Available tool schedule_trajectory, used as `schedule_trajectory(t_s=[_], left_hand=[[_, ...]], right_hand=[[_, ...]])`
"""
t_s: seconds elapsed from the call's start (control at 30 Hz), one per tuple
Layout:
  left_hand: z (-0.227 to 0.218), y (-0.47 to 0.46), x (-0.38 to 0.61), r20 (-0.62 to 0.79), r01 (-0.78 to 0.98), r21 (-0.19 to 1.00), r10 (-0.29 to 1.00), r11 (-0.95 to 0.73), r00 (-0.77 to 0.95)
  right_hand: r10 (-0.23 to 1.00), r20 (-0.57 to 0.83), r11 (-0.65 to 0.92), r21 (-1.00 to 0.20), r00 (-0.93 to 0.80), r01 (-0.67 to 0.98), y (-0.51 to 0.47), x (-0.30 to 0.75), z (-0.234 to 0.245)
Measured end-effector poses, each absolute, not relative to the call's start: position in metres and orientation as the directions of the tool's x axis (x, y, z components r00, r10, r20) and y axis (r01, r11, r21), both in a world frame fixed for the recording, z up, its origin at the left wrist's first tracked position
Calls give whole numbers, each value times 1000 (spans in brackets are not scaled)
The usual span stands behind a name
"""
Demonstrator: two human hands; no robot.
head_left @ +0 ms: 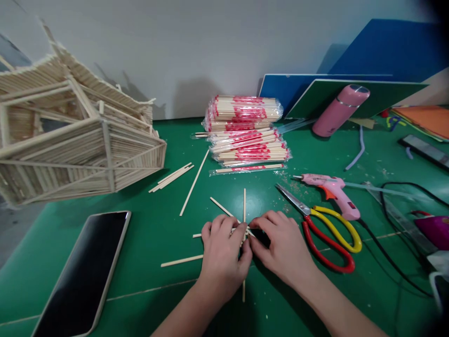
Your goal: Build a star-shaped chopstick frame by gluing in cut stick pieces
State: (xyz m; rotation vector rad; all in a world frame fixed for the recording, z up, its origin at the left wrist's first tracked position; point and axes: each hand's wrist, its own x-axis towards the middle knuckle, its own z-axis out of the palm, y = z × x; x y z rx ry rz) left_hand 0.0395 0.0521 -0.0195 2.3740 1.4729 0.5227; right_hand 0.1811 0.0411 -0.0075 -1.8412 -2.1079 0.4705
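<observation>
Several pale wooden chopsticks (244, 206) lie crossed in a star shape on the green table. Over the crossing rests my left hand (224, 250), its fingers closed on the chopsticks near the centre. From the right, my right hand (284, 245) pinches the end of a chopstick at the same spot. The fingers hide most of the crossing point. One loose chopstick (182, 260) runs out to the left from under my left hand. Beyond the hands lie another single chopstick (194, 182) and a small group of chopsticks (171, 178).
A boat-like stick model (108, 154) stands at left, above a phone (84, 271). Wrapped chopstick bundles (245, 131) are stacked at the back. To the right are scissors (315, 224), a pink glue gun (333, 189) with its cord, and a pink flask (340, 111).
</observation>
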Motion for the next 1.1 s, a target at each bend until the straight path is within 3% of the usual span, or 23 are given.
schedule_trajectory(t_s=[1.1], left_hand=[[-21,52,40,151,787,454,907,-418,394]], right_hand=[[993,-18,93,-474,-115,876,45,181,-10]])
